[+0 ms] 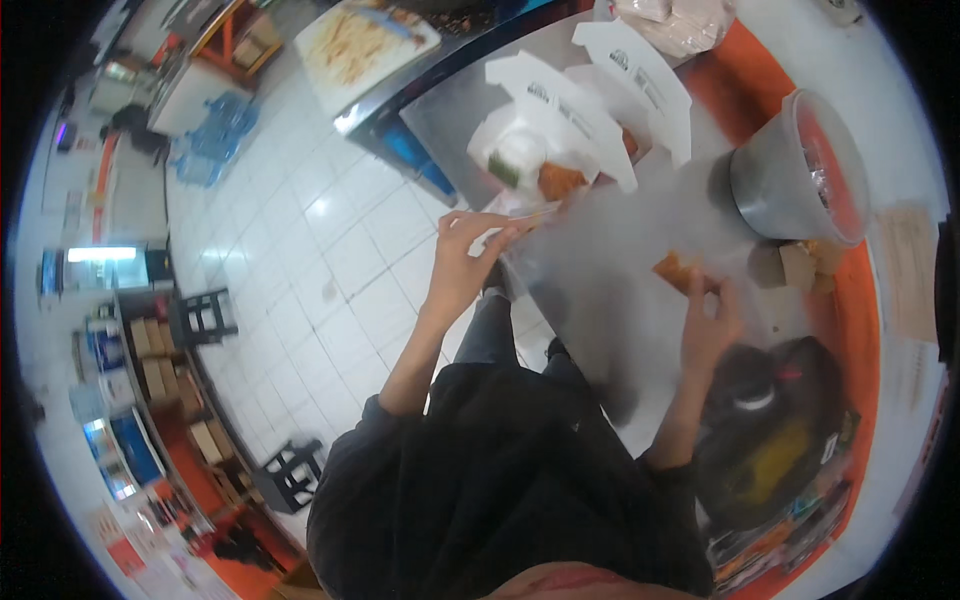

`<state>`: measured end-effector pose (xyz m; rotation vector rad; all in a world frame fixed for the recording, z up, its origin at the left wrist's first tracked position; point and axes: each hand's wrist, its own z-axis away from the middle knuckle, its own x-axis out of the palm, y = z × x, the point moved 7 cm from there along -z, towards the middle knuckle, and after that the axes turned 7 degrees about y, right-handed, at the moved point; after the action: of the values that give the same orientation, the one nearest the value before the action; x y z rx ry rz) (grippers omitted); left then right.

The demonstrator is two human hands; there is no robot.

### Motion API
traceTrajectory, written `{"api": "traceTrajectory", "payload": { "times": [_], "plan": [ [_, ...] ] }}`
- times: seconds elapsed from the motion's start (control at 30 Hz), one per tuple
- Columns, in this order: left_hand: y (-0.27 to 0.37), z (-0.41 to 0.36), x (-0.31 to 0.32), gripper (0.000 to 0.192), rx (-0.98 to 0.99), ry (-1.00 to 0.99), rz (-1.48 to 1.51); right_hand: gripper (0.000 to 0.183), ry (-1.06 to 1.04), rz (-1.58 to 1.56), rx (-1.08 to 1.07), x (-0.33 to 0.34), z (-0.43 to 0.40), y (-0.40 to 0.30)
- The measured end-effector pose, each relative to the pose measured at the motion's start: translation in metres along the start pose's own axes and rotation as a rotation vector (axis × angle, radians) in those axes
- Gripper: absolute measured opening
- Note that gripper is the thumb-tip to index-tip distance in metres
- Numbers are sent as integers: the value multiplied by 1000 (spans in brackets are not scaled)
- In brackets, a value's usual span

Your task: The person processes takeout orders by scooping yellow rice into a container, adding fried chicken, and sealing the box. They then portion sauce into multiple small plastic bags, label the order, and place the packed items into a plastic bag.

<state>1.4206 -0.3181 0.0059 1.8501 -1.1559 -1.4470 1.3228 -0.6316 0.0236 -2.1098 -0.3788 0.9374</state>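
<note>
My left hand (466, 253) pinches a thin translucent packet (538, 217) between thumb and fingertips, at the near edge of the metal tabletop (600, 262). Just beyond it stands an open white takeaway box (577, 131) with white rice (521, 146), something green (503, 169) and a browned piece of food (561, 181). Behind that box is a second open white box (651, 82), its contents mostly hidden by the first lid. Over the table's right side, my right hand (709, 319) grips a golden-brown piece (675, 270) that looks like fried food; blur hides its detail.
A translucent plastic tub (765, 187) stands at the right, with a small cardboard box (799, 266) beside it. Dark plastic bags (780, 420) lie near my right forearm. Bagged white packs (675, 22) sit at the back. A stained cutting board (367, 52) bears a knife (384, 22).
</note>
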Motion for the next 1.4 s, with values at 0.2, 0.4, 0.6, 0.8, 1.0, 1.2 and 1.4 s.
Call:
{"api": "traceTrajectory", "payload": {
  "times": [0.2,0.4,0.6,0.8,1.0,1.2,1.4],
  "plan": [
    [-63,-102,25,12,135,-323,-61,16,236,-216,260,84,-83,0],
    [-103,-123,52,11,69,-634,94,22,-190,-435,469,197,-138,21],
    [-105,-121,60,11,-83,-808,136,23,-69,-123,303,192,-131,36],
    [-108,-119,66,17,347,-508,-225,19,870,208,268,-33,-18,83],
    [-130,-134,60,40,264,-222,-197,30,956,901,517,-218,95,190],
    [-207,-165,88,41,-132,-399,63,42,460,618,676,-262,83,287],
    [-154,-147,36,25,113,26,39,33,685,530,266,-111,-10,106]
  ]
}}
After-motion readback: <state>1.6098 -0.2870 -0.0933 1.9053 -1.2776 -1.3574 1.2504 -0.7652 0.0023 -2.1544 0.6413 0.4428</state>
